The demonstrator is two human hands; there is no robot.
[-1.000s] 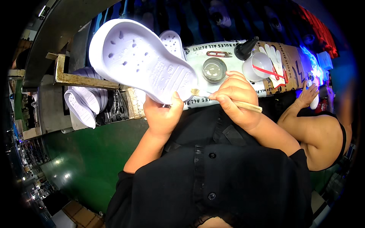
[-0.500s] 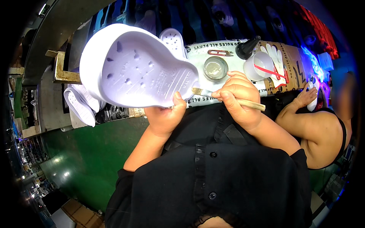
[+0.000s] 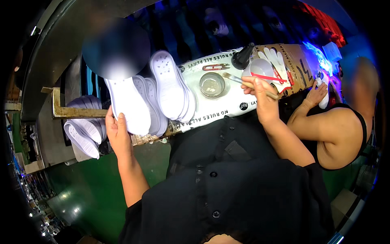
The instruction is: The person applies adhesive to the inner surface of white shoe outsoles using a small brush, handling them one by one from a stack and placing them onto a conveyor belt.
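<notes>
At the left end of the table, my left hand [image 3: 119,132] grips the edge of a pale lavender shoe sole [image 3: 131,107]. The sole lies over or just above other soles [image 3: 159,116]; whether it touches them I cannot tell. A brush [image 3: 260,90] with a wooden handle is in my right hand [image 3: 265,99], its bristles pointing left, close to the rim of a round glass jar [image 3: 212,85]. The jar has cloudy, pale contents. Between the held sole and the jar lies another pile of soles [image 3: 172,91].
Beyond the jar are red thread snips [image 3: 216,67] and a black cone-tipped bottle [image 3: 243,57]. A translucent cup [image 3: 260,68] and white gloves [image 3: 277,61] sit at right. More soles [image 3: 83,132] lie by a metal bracket [image 3: 77,112]. Another person [image 3: 337,136] works at right.
The sole has gone from close before me down to the left, among the other soles. The brush has left the sole's edge and moved to beside the jar.
</notes>
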